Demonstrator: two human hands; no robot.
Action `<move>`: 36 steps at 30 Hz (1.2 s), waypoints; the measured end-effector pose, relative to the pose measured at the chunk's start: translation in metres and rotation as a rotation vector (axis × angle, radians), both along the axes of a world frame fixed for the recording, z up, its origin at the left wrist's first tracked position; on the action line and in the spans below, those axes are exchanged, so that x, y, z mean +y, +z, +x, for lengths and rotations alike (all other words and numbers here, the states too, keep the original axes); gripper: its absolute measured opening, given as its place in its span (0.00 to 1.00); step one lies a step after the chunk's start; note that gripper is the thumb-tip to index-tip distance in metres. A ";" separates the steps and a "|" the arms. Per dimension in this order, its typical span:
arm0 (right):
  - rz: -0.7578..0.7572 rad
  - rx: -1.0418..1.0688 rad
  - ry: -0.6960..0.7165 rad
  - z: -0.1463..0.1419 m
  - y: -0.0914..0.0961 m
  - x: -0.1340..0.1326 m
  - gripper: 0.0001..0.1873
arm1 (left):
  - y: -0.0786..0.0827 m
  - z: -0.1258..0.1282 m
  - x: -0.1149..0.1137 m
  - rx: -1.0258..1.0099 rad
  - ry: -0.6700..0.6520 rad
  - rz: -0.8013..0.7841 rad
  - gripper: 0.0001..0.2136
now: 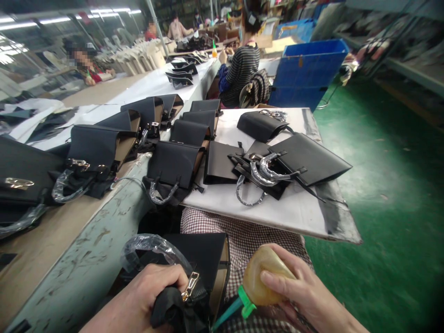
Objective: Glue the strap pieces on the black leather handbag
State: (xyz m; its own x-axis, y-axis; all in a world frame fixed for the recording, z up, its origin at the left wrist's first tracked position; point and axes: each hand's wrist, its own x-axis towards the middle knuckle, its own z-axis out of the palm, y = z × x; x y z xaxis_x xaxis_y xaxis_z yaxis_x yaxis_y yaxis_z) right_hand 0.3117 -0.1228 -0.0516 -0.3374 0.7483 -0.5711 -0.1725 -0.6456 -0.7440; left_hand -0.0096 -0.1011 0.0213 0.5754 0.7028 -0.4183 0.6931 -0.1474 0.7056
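A black handbag (204, 259) rests on my lap over a checked cloth (204, 224). Clear plastic wraps its curved handle (152, 245), and a gold metal clasp (190, 286) shows beside my fingers. My left hand (152, 286) is closed on the bag, gripping black fabric near the clasp. In my right hand (294, 284) is a yellowish squeeze bottle (262, 277) with a green cap (245, 303), tilted downward. Its long nozzle (227, 313) points at the bag's lower edge; the tip is at the frame's bottom, and whether it touches cannot be made out.
Several black handbags (176, 162) stand or lie on the white-topped table (222, 203) ahead. More bags (92, 143) line the long bench (114, 217) at left. A person in a striped top (243, 69) sits beyond, near blue bins (308, 64). Green floor (381, 208) lies right.
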 end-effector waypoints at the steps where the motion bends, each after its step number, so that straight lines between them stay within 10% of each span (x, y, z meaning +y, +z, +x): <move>1: 0.020 -0.044 0.012 0.002 -0.003 0.002 0.24 | 0.001 0.000 0.000 0.007 0.000 0.004 0.14; 23: 0.188 -0.506 -0.055 0.010 -0.031 0.009 0.22 | -0.023 -0.010 0.006 -0.228 0.014 -0.030 0.10; 36: -0.009 -0.016 -0.045 0.002 0.004 -0.006 0.27 | 0.009 0.003 0.002 0.007 0.055 -0.081 0.12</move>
State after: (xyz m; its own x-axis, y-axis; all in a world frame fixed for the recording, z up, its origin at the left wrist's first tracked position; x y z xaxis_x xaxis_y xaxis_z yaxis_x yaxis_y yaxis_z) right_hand 0.3133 -0.1286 -0.0471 -0.2938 0.7572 -0.5834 -0.1895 -0.6444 -0.7409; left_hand -0.0064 -0.0987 0.0302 0.5336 0.6972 -0.4788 0.7037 -0.0520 0.7086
